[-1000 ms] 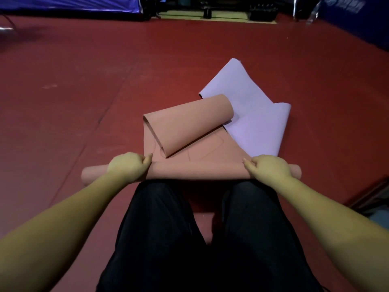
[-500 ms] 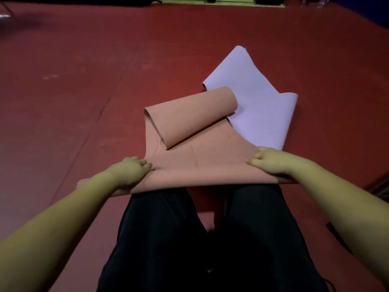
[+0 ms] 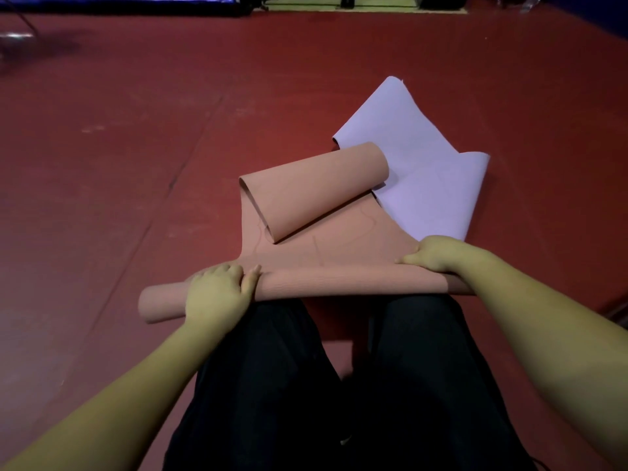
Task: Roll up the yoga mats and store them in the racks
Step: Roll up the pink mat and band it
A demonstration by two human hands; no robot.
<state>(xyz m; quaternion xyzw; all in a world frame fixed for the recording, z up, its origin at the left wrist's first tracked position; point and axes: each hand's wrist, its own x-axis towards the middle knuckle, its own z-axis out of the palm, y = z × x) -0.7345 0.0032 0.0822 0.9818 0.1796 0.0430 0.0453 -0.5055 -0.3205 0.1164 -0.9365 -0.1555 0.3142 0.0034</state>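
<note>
A salmon-pink yoga mat (image 3: 339, 256) lies on the red floor in front of my knees. Its near end is wound into a roll (image 3: 306, 287) lying crosswise, and its far end curls back in a loose tube (image 3: 312, 188). My left hand (image 3: 217, 294) grips the roll near its left end, fingers curled over the top. My right hand (image 3: 438, 254) holds the roll's right end, fingers over the mat. A lilac yoga mat (image 3: 428, 178) lies crumpled behind and partly under the pink one. No rack is in view.
My legs in black trousers (image 3: 339, 385) fill the near centre. The red floor (image 3: 136, 164) stretches wide to the left and ahead. A blue barrier (image 3: 115, 1) and dark equipment line the far edge. A dark object shows at the right edge (image 3: 618, 311).
The roll has turned forward another stretch of mat between the earlier frames and now. Both hands shifted their hold on it; the left hand now sits on top of the roll.
</note>
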